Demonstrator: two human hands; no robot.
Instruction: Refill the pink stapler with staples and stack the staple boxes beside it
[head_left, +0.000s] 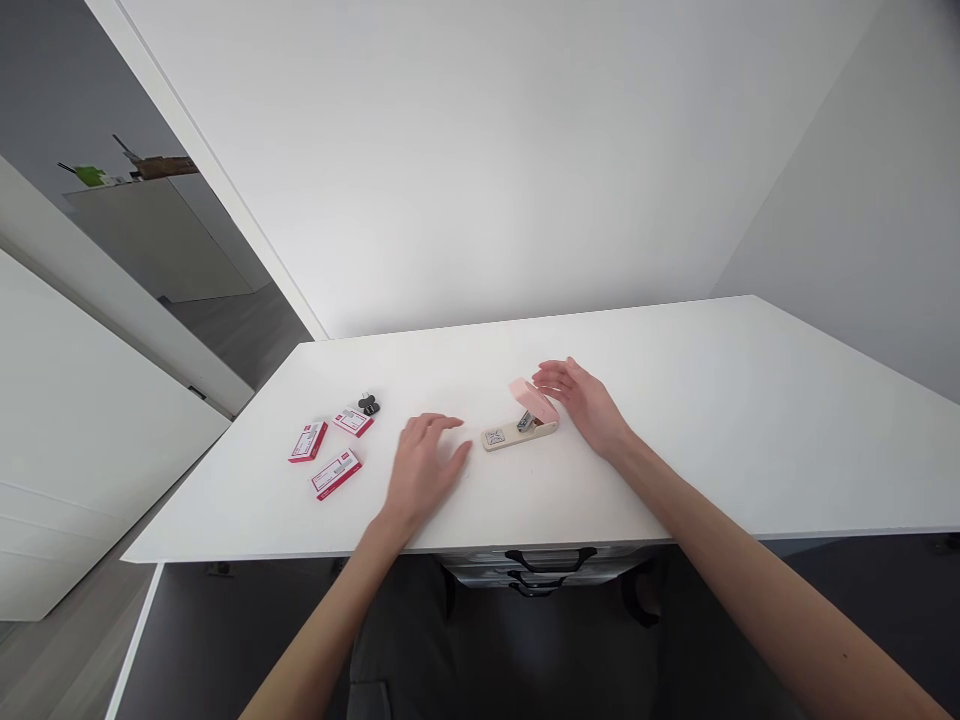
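A pink and beige stapler lies on the white table with its pink top flipped open. My right hand hovers just right of the stapler's raised lid, fingers stretched out and holding nothing. Resting flat on the table just left of the stapler's beige base is my left hand, its fingers spread. Three red and white staple boxes lie further left, one at the front, one to its left and one behind. A small black binder clip sits next to the rear box.
White walls rise behind the table. Under the table's front edge stands a drawer unit with black handles. To the left a corridor opens, with a white cabinet carrying a green object.
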